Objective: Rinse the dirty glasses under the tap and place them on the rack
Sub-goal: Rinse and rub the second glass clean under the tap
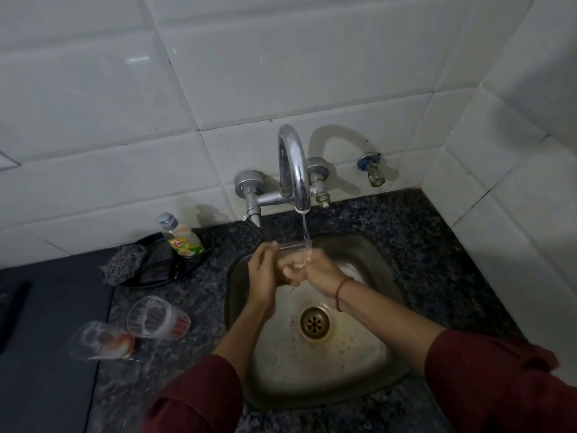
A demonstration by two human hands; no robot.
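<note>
While our left hand (265,273) fingers curl against one side of a clear glass (292,246) and our right hand (307,267) fingers wrap it from the other, the tap (293,170) stream strikes its rim over the sink (237,270) far edge. Rinsing is underway. Two dirty glasses (157,317) wait on the counter (437,245) left of the sink; no rack shows. The held glass seems upright, mouth up, though we cannot be sure.

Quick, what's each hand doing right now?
Left hand: shut on the glass, under the tap's water.
Right hand: on the same glass; its grip cannot be told.
</note>
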